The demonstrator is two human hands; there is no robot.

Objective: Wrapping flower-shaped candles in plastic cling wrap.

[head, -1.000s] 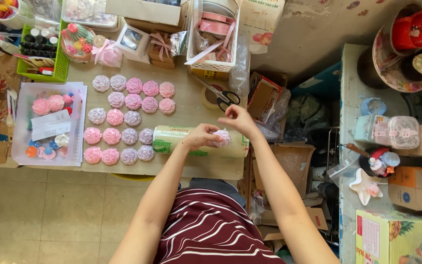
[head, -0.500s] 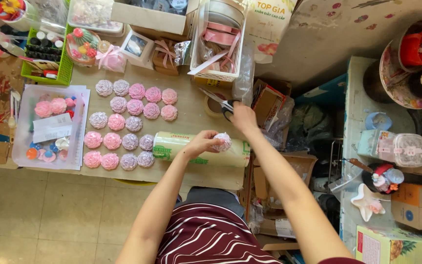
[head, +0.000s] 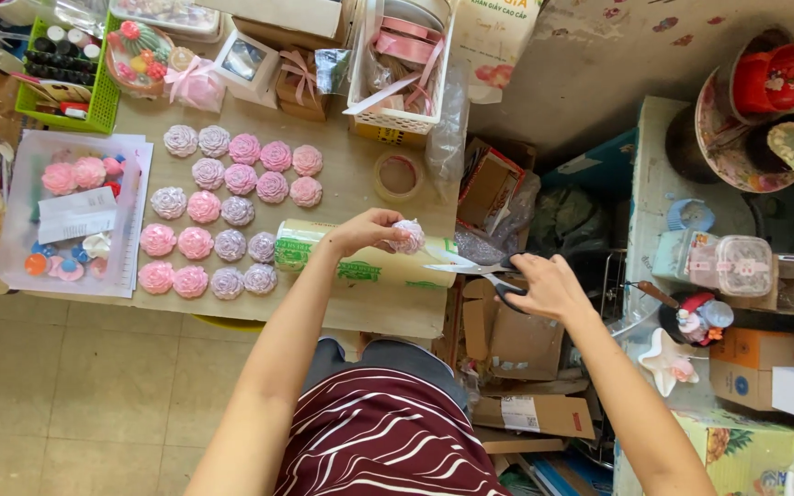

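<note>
pinching a wrapped pale-pink rose-shaped soap [head: 408,236] mid-frame, left hand [head: 367,231] should steady it while right hand [head: 549,287] grips seemingly half-open black-handled scissors [head: 478,270].

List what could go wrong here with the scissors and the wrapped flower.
1. The scissors in the right hand point toward the left hand, so the fingers holding the wrapped flower could get nicked.
2. The flower is pinched over the film roll near the table edge; it might drop.

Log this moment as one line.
left hand: holds wrapped flower soap | right hand: grips scissors, blades toward soap | wrap roll: lying on table
</note>
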